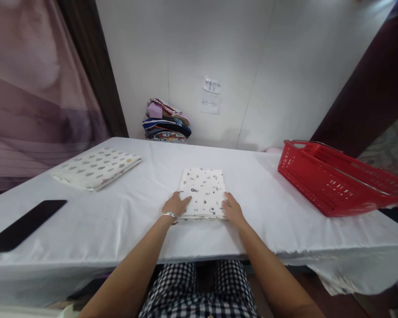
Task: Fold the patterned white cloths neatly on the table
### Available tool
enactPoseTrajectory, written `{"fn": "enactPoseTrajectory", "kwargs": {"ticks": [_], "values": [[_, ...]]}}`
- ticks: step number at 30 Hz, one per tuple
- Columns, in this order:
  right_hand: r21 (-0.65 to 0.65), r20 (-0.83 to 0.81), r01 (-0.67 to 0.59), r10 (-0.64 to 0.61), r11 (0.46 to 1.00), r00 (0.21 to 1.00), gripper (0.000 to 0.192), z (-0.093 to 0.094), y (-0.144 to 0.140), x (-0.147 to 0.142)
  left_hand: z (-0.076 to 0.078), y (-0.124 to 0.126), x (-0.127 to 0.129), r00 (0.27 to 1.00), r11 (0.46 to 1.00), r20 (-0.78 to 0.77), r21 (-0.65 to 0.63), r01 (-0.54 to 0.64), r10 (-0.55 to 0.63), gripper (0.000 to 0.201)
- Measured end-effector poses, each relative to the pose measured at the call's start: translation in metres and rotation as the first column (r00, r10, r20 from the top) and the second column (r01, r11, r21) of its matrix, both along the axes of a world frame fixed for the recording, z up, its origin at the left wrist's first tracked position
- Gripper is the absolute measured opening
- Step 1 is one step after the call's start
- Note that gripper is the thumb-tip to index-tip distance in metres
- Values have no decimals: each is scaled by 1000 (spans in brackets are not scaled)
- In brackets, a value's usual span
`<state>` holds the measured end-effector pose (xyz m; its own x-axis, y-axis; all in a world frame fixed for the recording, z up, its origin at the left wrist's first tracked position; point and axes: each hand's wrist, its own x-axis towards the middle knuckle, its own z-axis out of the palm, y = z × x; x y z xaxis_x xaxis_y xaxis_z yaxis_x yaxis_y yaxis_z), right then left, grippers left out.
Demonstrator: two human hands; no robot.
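A folded white cloth with small scattered prints lies flat on the table in front of me. My left hand, with a bracelet at the wrist, rests along its left edge, thumb spread over the top of the fabric. On the opposite side, my right hand touches the right edge with its fingers extended. Neither hand lifts the cloth. Some fingertips of both hands are hard to make out.
A second folded cloth with heart-like prints lies at the left. Nearer is a flat black slab. A red plastic basket stands at the right. Folded fabrics are stacked by the wall, beneath the table's white cover line of sight.
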<state>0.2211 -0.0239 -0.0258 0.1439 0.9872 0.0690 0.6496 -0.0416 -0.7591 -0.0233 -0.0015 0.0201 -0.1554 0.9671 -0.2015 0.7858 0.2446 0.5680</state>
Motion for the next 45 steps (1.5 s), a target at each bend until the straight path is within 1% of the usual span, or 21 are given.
{"fn": "enactPoseTrajectory", "kwargs": {"ticks": [4, 8, 11, 13, 16, 18, 20, 23, 26, 28, 30, 31, 33, 34, 35, 37, 38, 39, 40, 42, 45], "values": [[-32, -197, 54, -59, 998, 979, 59, 5, 0, 5, 2, -9, -5, 970, 999, 237, -29, -44, 49, 60], [-123, -334, 63, -101, 990, 937, 70, 18, 1, 8, 1, -18, -8, 861, 992, 499, -118, -41, 95, 46], [-198, -311, 46, -107, 979, 944, 77, 26, 2, 12, -8, -21, -7, 742, 985, 659, -174, -9, 123, 39], [-250, -263, 41, -109, 967, 959, 82, 30, 2, 16, -13, -22, -7, 700, 985, 704, -175, 7, 120, 38], [-321, -248, 27, -112, 947, 962, 83, 36, 2, 22, -14, -22, -8, 762, 988, 639, -152, -5, 102, 39], [-347, -268, 16, -116, 938, 956, 83, 38, 2, 24, -9, -22, -9, 828, 993, 553, -111, -33, 90, 40], [-363, -310, 1, -122, 932, 943, 85, 39, 1, 24, -4, -20, -10, 865, 995, 491, -54, -86, 101, 44], [-359, -452, -51, -126, 932, 883, 84, 35, -2, 20, -1, -17, -9, 867, 985, 474, -5, -175, 156, 50], [-335, -573, -116, -104, 935, 813, 76, 29, 0, 21, -8, -20, 0, 817, 982, 553, -16, -188, 165, 45], [-323, -577, -122, -94, 938, 811, 76, 31, 10, 32, -14, -31, 14, 740, 988, 658, -36, -153, 139, 40], [-281, -504, -60, -94, 958, 858, 77, 38, 27, 52, -17, -49, 32, 660, 995, 745, -94, -40, 97, 41], [-238, -437, -6, -101, 971, 894, 77, 43, 38, 64, -16, -57, 40, 638, 984, 767, -157, 82, 69, 45], [-105, -261, 123, -147, 987, 954, 71, 52, 61, 90, -10, -69, 53, 619, 895, 785, -271, 354, -7, 44], [-43, -199, 177, -182, 983, 963, 67, 54, 70, 102, -5, -69, 55, 635, 866, 769, -272, 420, -66, 41], [7, -152, 221, -217, 975, 964, 64, 54, 77, 111, 0, -65, 55, 674, 877, 726, -225, 424, -140, 38], [51, -99, 279, -273, 959, 957, 62, 48, 82, 125, 7, -46, 48, 814, 958, 523, 18, 287, -254, 33], [50, -77, 292, -288, 955, 954, 63, 42, 80, 128, 10, -31, 42, 885, 962, 386, 174, 208, -261, 32], [37, -55, 300, -298, 953, 953, 65, 35, 75, 130, 11, -14, 35, 937, 943, 262, 295, 151, -232, 32], [17, -41, 298, -297, 954, 954, 68, 27, 68, 130, 11, 3, 29, 965, 920, 162, 367, 135, -207, 33], [-28, -62, 285, -287, 958, 956, 72, 13, 50, 128, 7, 36, 21, 987, 908, 9, 393, 146, -163, 37], [-83, -181, 294, -304, 952, 935, 77, -1, 19, 119, -2, 73, 20, 977, 950, -136, 242, 195, -166, 46]]}}
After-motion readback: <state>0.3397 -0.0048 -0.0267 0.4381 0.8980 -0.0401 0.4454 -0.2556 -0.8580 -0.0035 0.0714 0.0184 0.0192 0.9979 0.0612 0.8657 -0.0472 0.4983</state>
